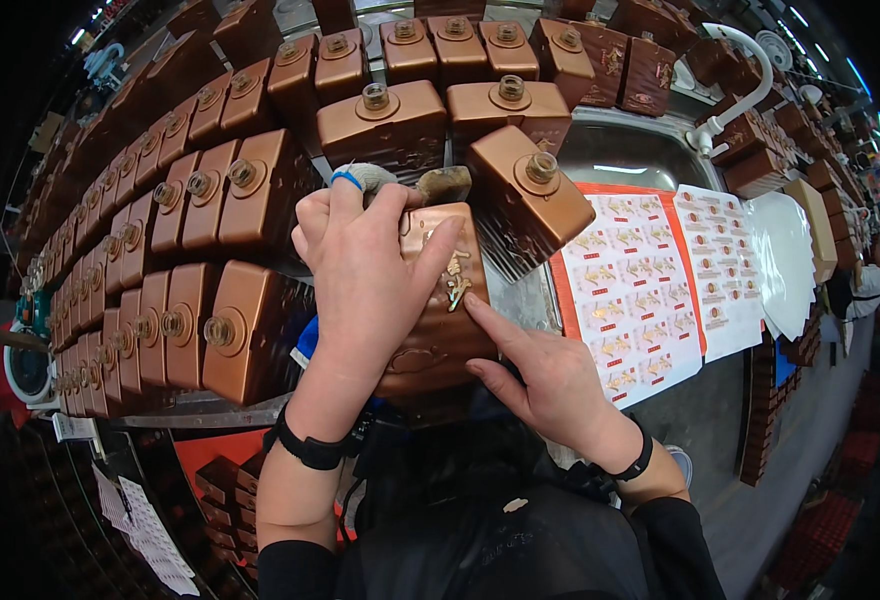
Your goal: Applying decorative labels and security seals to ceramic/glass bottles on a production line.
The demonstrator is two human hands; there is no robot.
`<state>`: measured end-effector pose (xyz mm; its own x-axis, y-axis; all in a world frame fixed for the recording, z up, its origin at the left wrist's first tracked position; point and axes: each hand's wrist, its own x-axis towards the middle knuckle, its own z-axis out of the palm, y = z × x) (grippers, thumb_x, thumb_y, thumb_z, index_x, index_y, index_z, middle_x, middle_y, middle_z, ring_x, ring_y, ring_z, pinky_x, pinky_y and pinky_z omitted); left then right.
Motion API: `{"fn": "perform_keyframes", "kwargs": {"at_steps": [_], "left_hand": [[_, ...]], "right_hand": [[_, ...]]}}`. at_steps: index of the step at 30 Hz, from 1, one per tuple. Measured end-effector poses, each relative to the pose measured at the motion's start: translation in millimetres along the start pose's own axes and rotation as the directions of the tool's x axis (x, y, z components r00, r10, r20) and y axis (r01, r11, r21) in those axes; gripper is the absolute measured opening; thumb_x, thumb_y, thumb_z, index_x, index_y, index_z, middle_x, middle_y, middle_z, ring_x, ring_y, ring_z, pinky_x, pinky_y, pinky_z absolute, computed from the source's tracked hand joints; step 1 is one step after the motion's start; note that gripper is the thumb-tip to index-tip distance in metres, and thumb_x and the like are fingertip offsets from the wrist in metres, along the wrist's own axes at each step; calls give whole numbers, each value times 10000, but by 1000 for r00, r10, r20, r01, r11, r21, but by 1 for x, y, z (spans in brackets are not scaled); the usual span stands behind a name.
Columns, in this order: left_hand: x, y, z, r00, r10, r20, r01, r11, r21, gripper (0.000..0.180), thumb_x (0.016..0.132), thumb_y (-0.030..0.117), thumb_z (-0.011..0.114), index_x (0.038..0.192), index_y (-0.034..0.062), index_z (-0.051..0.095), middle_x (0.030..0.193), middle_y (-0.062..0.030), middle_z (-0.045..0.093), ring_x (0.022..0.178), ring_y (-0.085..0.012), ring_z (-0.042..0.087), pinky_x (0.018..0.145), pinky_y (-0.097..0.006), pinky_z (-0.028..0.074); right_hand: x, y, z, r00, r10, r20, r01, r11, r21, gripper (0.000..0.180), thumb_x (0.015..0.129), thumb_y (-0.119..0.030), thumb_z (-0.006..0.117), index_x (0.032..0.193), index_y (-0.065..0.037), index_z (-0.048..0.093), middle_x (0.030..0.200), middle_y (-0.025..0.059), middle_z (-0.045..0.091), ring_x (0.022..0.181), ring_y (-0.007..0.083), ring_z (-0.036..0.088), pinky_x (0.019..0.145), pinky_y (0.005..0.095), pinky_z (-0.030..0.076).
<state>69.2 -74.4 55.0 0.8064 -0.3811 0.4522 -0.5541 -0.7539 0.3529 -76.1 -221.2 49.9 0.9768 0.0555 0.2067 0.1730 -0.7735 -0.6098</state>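
Note:
A copper-brown bottle (425, 345) with gold raised lettering lies in front of me, its broad face up. My left hand (365, 265) is closed over its left and far side, the thumb across the face near the lettering. A grey-white knitted piece with a blue edge (358, 178) shows at those fingers. My right hand (550, 385) has its index fingertip on the gold lettering sticker (456, 280), thumb apart near the bottle's right side. Just beyond the bottle is a worn olive-brown block (445, 185); I cannot tell what it is.
Rows of upright copper-brown bottles (245, 320) fill the left and far side; one tilted bottle (532, 190) stands close on the right. Sticker sheets (625, 285) lie on a red folder to the right, by a steel sink (620, 150) with a white faucet (760, 70).

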Motion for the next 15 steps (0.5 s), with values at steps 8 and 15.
{"fn": "perform_keyframes", "kwargs": {"at_steps": [8,15], "left_hand": [[-10,-4,-6,994,63,-84,-67,997,-43,251,858,242,754,1070,108,733,1088,-144,602,1088,-375,494,963,-474,408],[-55,-11,-28,890,456,5,-437,858,-270,328,856,124,728,1174,45,710,1222,-113,677,1146,-330,633,929,-443,536]], "right_hand": [[-6,3,-10,988,146,43,-151,965,215,644,924,-195,729,1504,-90,471,684,102,618,605,279,619,581,381,494],[-19,19,-32,959,283,26,-265,858,440,563,963,-90,673,1493,-62,485,636,-1,433,627,91,412,641,234,395]]}}
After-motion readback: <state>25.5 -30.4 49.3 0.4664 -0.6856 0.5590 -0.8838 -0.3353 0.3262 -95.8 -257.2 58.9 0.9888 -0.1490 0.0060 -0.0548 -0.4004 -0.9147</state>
